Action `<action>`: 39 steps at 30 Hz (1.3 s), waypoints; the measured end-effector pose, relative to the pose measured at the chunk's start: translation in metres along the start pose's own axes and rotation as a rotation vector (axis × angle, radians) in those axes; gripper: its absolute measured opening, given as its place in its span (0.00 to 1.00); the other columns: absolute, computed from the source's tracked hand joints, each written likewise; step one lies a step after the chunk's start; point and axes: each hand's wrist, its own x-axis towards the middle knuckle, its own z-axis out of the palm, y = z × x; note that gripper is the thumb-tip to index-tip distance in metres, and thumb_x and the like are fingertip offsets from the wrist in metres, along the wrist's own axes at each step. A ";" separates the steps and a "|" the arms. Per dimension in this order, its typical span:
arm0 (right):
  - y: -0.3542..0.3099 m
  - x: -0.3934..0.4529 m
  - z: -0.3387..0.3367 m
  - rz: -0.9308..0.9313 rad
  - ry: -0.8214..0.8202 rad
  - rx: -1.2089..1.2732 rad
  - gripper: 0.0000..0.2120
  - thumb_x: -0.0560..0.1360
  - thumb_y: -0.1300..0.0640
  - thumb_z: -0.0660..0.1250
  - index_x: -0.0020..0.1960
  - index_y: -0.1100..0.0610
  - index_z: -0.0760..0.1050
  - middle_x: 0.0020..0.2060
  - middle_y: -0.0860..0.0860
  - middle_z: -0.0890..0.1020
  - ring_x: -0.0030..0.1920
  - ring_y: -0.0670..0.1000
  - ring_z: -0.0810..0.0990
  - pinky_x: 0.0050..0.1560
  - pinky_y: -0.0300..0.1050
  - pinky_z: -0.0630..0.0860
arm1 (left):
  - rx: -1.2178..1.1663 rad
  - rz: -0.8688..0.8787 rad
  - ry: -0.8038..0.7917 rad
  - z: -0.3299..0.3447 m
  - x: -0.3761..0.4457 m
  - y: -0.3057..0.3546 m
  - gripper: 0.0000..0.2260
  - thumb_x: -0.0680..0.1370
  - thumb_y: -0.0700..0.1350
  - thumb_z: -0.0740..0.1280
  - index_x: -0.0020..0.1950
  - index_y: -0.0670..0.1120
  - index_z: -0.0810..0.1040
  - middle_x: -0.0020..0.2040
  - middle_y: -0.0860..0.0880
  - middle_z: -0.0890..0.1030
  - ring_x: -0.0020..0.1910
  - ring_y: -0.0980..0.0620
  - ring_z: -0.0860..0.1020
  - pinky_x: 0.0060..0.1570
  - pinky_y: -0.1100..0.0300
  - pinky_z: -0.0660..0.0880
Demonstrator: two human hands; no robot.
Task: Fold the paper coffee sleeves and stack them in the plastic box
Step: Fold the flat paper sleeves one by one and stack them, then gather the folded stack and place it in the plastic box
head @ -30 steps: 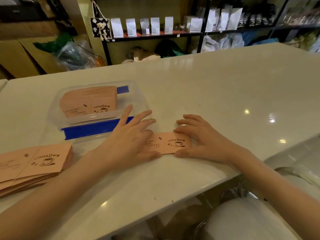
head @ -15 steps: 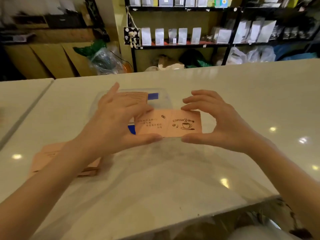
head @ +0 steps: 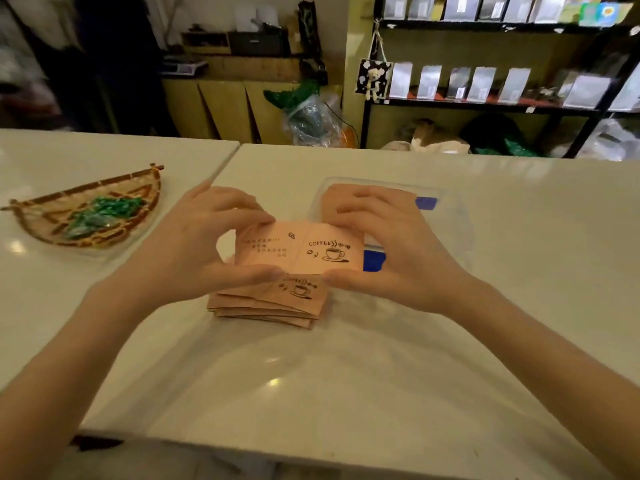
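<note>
A pink paper coffee sleeve (head: 298, 248) with a printed cup and "COFFEE" is held up above the counter. My left hand (head: 201, 244) pinches its left end and my right hand (head: 391, 247) pinches its right end. Below it, a pile of several flat sleeves (head: 273, 304) lies on the white counter. Behind my right hand stands the clear plastic box (head: 450, 216) with blue clips; folded sleeves (head: 332, 195) inside it are mostly hidden by my fingers.
A woven bamboo basket (head: 86, 216) with green wrapped items lies on the counter at the left. A seam (head: 225, 161) divides two counter tops. Shelves with white pouches (head: 485, 84) stand behind the counter. The near counter edge (head: 277, 448) runs below my arms.
The sleeve was pressed flat on the counter, then lifted by both hands. It now hangs over the loose pile, and my view has swung left, bringing the basket into sight.
</note>
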 end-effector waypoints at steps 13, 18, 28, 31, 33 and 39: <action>-0.015 0.013 0.054 -0.069 -0.132 -0.010 0.33 0.64 0.31 0.60 0.61 0.50 0.71 0.67 0.47 0.68 0.68 0.43 0.50 0.64 0.36 0.40 | -0.120 -0.134 -0.140 0.024 -0.038 -0.042 0.34 0.59 0.74 0.56 0.61 0.60 0.71 0.66 0.58 0.66 0.69 0.58 0.56 0.67 0.51 0.56; -0.008 0.015 0.052 -0.110 -0.188 -0.016 0.33 0.64 0.30 0.58 0.62 0.47 0.70 0.69 0.46 0.65 0.67 0.36 0.43 0.67 0.40 0.31 | -0.170 -0.096 -0.154 0.027 -0.042 -0.043 0.33 0.62 0.74 0.53 0.62 0.59 0.70 0.68 0.57 0.66 0.69 0.57 0.57 0.68 0.53 0.57; -0.010 0.061 0.030 0.008 -0.614 -0.145 0.35 0.66 0.32 0.60 0.67 0.50 0.65 0.74 0.44 0.51 0.71 0.42 0.37 0.66 0.55 0.30 | -0.251 -0.252 -0.734 0.014 0.018 -0.058 0.40 0.58 0.63 0.67 0.68 0.57 0.59 0.68 0.57 0.65 0.66 0.56 0.62 0.65 0.58 0.57; -0.013 0.069 0.031 0.014 -0.743 -0.211 0.38 0.65 0.31 0.59 0.67 0.53 0.65 0.74 0.45 0.50 0.70 0.42 0.35 0.66 0.56 0.30 | -0.221 -0.230 -0.879 0.017 0.034 -0.060 0.37 0.62 0.60 0.72 0.67 0.55 0.62 0.64 0.57 0.69 0.62 0.57 0.66 0.61 0.62 0.62; -0.014 0.071 0.033 0.014 -0.777 -0.207 0.36 0.65 0.31 0.60 0.65 0.53 0.68 0.74 0.45 0.50 0.70 0.42 0.34 0.66 0.55 0.29 | -0.205 -0.223 -0.913 0.018 0.040 -0.060 0.33 0.63 0.57 0.73 0.65 0.54 0.65 0.60 0.56 0.73 0.59 0.56 0.70 0.57 0.64 0.65; -0.014 0.067 0.043 -0.046 -0.799 -0.163 0.28 0.68 0.33 0.59 0.58 0.51 0.75 0.74 0.47 0.52 0.70 0.41 0.33 0.58 0.49 0.21 | -0.231 -0.241 -0.933 0.025 0.043 -0.059 0.29 0.60 0.56 0.76 0.58 0.53 0.71 0.52 0.57 0.79 0.50 0.58 0.76 0.49 0.65 0.74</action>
